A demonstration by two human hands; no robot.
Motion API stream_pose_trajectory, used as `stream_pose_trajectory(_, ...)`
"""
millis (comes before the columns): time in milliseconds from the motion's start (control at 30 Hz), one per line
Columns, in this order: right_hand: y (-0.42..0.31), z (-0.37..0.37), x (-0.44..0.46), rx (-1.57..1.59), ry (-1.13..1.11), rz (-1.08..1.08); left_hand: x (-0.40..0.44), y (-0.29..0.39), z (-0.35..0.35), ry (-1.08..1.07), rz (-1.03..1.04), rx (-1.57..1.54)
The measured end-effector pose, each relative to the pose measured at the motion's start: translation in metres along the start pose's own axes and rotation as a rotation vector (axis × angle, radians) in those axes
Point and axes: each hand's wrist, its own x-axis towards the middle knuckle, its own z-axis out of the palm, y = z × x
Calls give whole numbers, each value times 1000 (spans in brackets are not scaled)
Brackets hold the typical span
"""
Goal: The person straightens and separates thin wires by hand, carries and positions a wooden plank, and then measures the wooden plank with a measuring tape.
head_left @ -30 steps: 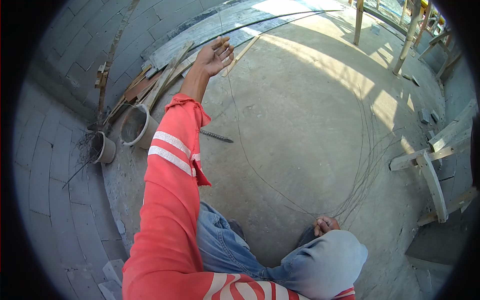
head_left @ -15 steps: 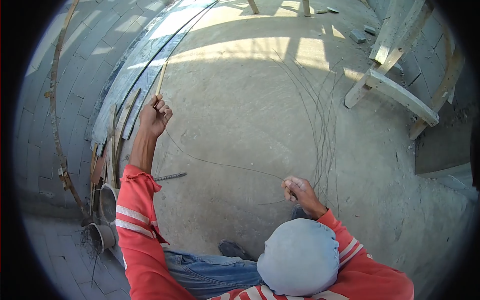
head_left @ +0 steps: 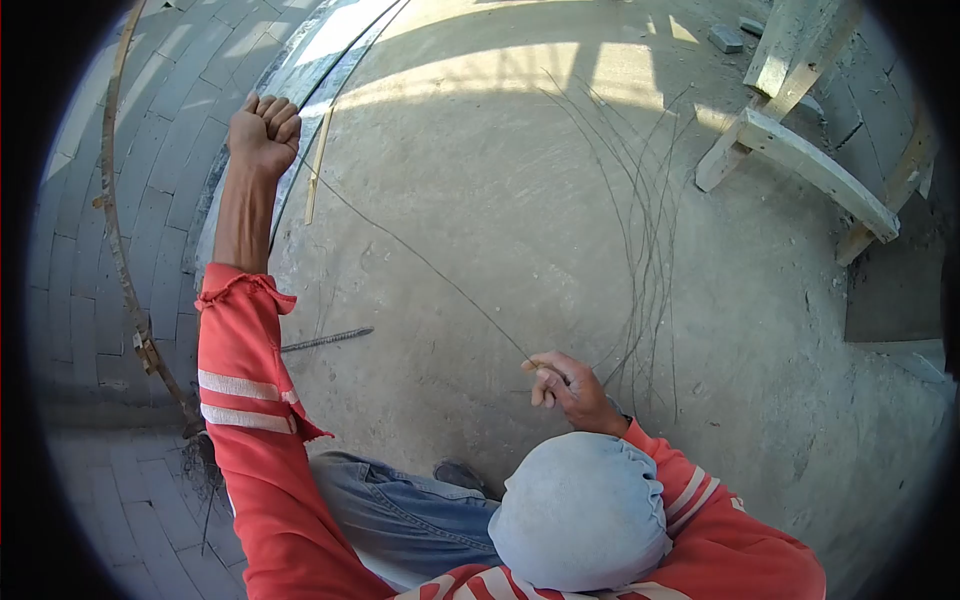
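My left hand [head_left: 265,135] is stretched far forward at the left, closed in a fist on a thin dark wire [head_left: 425,262]. The wire runs diagonally, almost straight, over the floor to my right hand [head_left: 568,388]. There my thumb and fingers pinch it, low in front of my body. Beyond my right hand, a loose spread of several long thin wires [head_left: 640,240] lies on the concrete.
A ribbed steel bar [head_left: 328,339] and a narrow wooden strip [head_left: 318,165] lie on the floor at left. A wooden trestle [head_left: 800,160] stands at right, with a grey block [head_left: 725,39] behind it. A rounded pale cloth-covered shape [head_left: 585,510] blocks part of the lower view.
My left hand has moved forward and to the left, and the wire has gone from sagging to nearly straight. My right hand has shifted slightly left. The wooden strip now shows clear of my left hand.
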Motion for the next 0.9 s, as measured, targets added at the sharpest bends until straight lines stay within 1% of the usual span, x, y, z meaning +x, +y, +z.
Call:
stream_pose_trajectory(33, -4, -7, 0, -15, 141, -70, 10, 6, 1, -302, -33, -30)
stream_pose_trajectory(67, -12, -14, 1, -14, 132, -68, 3, 7, 41, -185, 0, 185)
stream_pose_trajectory(100, -21, -21, 2, -38, 294, -107, -5, -1, 90, -65, 29, 397)
stream_pose_trajectory(133, -26, -27, 3, -64, 457, -144, -4, -10, 102, -128, 17, 582)
stream_pose_trajectory(167, -25, -36, 5, -65, 449, -138, -3, -16, 109, -192, 4, 765)
stream_pose_trajectory(233, -14, -58, 8, -86, 650, -140, -10, -33, 113, -275, 31, 1242)
stream_pose_trajectory(267, -7, -69, 7, -94, 641, -139, -19, -41, 111, -259, 17, 1479)
stream_pose_trajectory(300, 2, -81, 7, -153, 686, -65, -17, -53, 85, -212, 92, 1720)
stream_pose_trajectory(333, 12, -94, 6, -213, 732, 9, -29, -54, 76, -223, -12, 1822)
stream_pose_trajectory(367, 28, -109, 4, -221, 727, 7, -49, -55, 67, -236, -123, 1921)
stream_pose_trajectory(433, 55, -134, -5, -416, 739, 157, -83, -62, 14, -344, -51, 2139)
stream_pose_trajectory(500, 61, -143, -19, -474, 731, 224, -118, -71, -65, -401, -122, 2221)
stream_pose_trajectory(567, 57, -142, -31, -567, 724, 243, -162, -82, -138, -315, -334, 2236)
stream_pose_trajectory(633, 70, -150, -42, -736, 705, 208, -205, -90, -194, -212, -568, 2204)
stream_pose_trajectory(667, 72, -159, -50, -862, 643, 203, -227, -99, -228, -158, -625, 2185)
stream_pose_trajectory(700, 82, -171, -56, -971, 621, 291, -245, -105, -259, -119, -672, 2165)
stream_pose_trajectory(733, 94, -188, -64, -1051, 585, 278, -260, -107, -278, -65, -694, 2165)
stream_pose_trajectory(800, 107, -218, -80, -1166, 584, 353, -282, -118, -309, 191, -750, 2029)
stream_pose_trajectory(833, 108, -233, -87, -1131, 547, 348, -287, -123, -329, 208, -749, 2007)
stream_pose_trajectory(867, 104, -249, -94, -1104, 517, 347, -290, -130, -349, 380, -649, 1986)
stream_pose_trajectory(900, 97, -267, -102, -1142, 520, 343, -290, -141, -366, 545, -550, 1947)
